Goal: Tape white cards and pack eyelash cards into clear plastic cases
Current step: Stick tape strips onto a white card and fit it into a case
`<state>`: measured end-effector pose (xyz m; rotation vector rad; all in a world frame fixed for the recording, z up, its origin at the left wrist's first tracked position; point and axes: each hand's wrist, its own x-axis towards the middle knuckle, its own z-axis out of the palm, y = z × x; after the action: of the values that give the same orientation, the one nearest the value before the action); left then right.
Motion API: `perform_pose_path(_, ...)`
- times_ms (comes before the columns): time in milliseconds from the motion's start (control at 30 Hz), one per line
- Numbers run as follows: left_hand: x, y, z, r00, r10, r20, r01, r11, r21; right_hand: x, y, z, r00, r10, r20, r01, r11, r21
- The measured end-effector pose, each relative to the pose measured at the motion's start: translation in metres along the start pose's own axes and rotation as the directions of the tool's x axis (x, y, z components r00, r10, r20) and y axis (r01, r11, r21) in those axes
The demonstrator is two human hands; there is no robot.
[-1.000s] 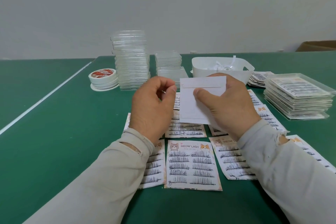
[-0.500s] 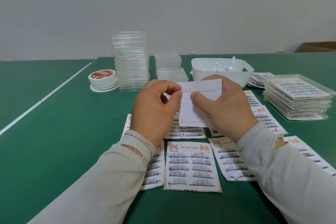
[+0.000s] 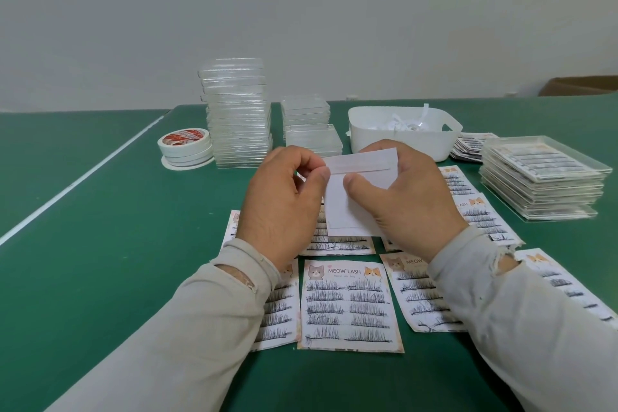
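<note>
Both hands on white card (image 3: 337, 207), mid-frame: left hand (image 3: 284, 201) pinches its left edge, right hand (image 3: 404, 197) grips the right. Bare green table (image 3: 100, 244) lower left.

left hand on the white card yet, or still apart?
Touching. The head view shows the left hand pinching the left edge of the white card at its tape strip, thumb and forefinger closed on it; no gap visible.

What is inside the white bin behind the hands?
The white bin holds loose white paper strips, probably peeled tape backing. Its front wall hides anything lying lower down.
</note>
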<state>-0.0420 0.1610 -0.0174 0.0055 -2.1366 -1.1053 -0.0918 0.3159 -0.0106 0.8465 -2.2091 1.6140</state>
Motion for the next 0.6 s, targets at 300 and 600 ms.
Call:
perform_pose_path(300,-0.0012,-0.004,0.0023,0.992,0.01,0.124,-0.027,0.99,0.136,-0.0014,-0.0019,0.0051,0.999,0.03,-0.044,-0.033,0.998,-0.06)
perform_pose_path(600,-0.0006,-0.0024,0.0001,1.0,-0.006,0.022,0.004,0.997,0.079,-0.0009,0.001,0.0004,0.998,0.002,-0.06,-0.006,0.998,-0.07)
